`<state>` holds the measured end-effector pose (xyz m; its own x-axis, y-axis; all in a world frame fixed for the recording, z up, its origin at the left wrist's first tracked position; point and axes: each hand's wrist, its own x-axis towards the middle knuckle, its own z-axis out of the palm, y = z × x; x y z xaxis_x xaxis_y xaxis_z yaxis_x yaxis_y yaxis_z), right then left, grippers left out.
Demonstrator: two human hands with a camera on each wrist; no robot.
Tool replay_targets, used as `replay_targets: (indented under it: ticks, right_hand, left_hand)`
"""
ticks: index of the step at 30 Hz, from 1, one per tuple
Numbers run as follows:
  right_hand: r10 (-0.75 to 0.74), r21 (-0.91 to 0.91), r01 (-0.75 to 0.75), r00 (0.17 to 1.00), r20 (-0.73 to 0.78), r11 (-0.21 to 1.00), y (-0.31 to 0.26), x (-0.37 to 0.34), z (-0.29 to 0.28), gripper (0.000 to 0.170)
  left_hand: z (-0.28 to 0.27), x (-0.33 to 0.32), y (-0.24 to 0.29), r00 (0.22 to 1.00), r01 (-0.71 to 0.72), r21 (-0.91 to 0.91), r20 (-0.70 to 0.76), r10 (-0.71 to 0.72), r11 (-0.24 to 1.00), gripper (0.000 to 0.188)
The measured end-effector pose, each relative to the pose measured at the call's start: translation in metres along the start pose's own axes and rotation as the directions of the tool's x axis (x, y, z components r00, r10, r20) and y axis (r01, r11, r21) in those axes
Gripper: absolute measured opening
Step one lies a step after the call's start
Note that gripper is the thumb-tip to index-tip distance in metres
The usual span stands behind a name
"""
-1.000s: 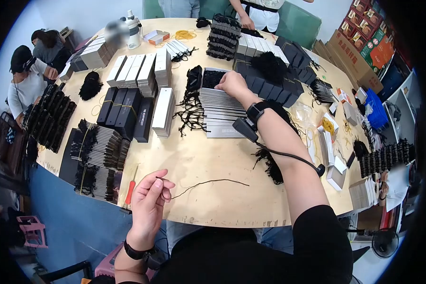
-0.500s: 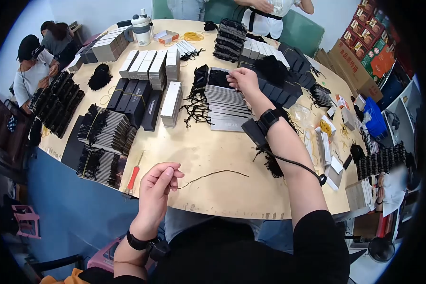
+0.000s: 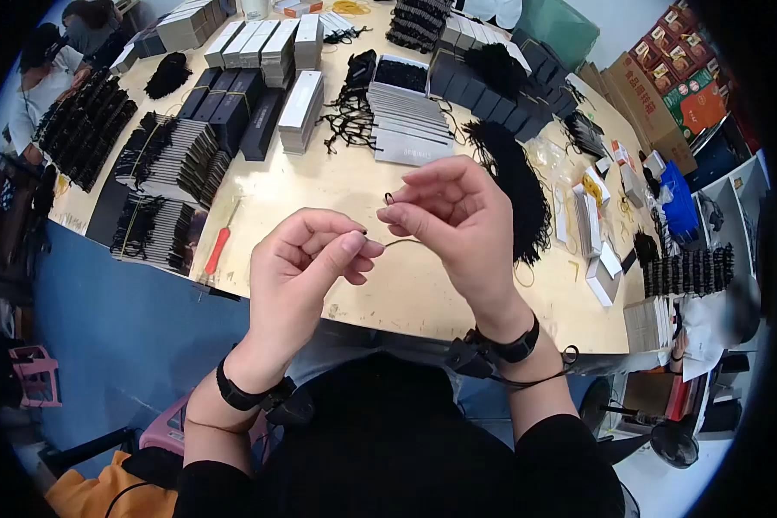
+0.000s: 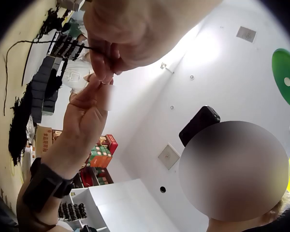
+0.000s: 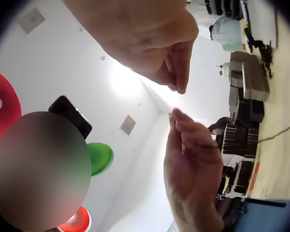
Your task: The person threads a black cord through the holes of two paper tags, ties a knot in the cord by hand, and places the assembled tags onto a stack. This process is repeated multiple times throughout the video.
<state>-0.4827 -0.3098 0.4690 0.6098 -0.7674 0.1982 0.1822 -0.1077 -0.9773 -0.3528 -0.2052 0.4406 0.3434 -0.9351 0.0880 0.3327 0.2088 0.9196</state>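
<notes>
My left hand point(image 3: 298, 272) pinches a thin black cord point(image 4: 19, 42) between thumb and index finger. A short dark end shows at the fingertips, while the rest trails out behind the hand over the tabletop. Facing it, my right hand point(image 3: 466, 229) pinches a tiny black loop-shaped piece point(image 3: 389, 198) between thumb and forefinger. The two sets of fingertips are close together above the table's near side. Farther back stands an open box point(image 3: 401, 74) filled with small black pieces, behind a fanned row of grey cards point(image 3: 413, 129).
Black tasselled strands point(image 3: 514, 190) lie to the right. Left are dark boxes point(image 3: 263, 125), a white-topped stack point(image 3: 300, 112), banded card bundles point(image 3: 168, 160) and a red-handled screwdriver point(image 3: 218, 249). The wooden table's point(image 3: 406, 306) near edge runs before my body.
My right hand has come back from the open box to beside my left hand, now pinching the small black piece. The left hand, still holding the cord, has risen. The head view has tilted down.
</notes>
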Motion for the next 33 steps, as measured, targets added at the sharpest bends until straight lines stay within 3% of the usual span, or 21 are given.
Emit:
replay_targets:
  ticks: [4,8,13,17,22,31,33]
  right_hand:
    - [-0.126,-0.063,0.118,0.981,-0.146,0.991,0.011,-0.031,0.001,0.02]
    - [-0.204,-0.14,0.179,0.959,-0.194,0.974,0.016,-0.042,0.002,0.018]
    - [-0.329,-0.349,0.261,0.932,-0.152,0.9,0.011,-0.047,0.006,0.016]
    - [-0.389,-0.323,0.318,0.903,-0.185,0.891,0.015,-0.047,0.009,0.014]
    - [-0.481,-0.421,0.385,0.864,-0.148,0.821,0.018,-0.047,0.01,0.015]
    - [-0.515,-0.526,0.42,0.856,-0.041,0.74,0.015,-0.048,0.005,0.014]
    - [-0.475,-0.469,0.398,0.879,-0.053,0.789,0.016,-0.049,0.005,0.014]
  left_hand:
    - [0.013,-0.003,-0.009,0.999,-0.044,0.127,-0.012,0.046,0.991,0.011]
    - [0.021,-0.008,-0.015,0.993,-0.118,0.228,-0.002,0.121,0.966,0.011]
    - [0.025,-0.011,-0.013,0.976,-0.19,0.291,-0.042,0.212,0.938,0.009]
    - [0.026,-0.013,-0.014,0.972,-0.202,0.305,-0.055,0.229,0.931,0.009]
    - [0.027,-0.013,-0.012,0.975,-0.179,0.292,-0.072,0.208,0.939,0.011]
    - [0.028,-0.013,-0.013,0.971,-0.18,0.268,-0.105,0.214,0.947,0.012]
    - [0.027,-0.013,-0.015,0.969,-0.198,0.268,-0.094,0.23,0.943,0.011]
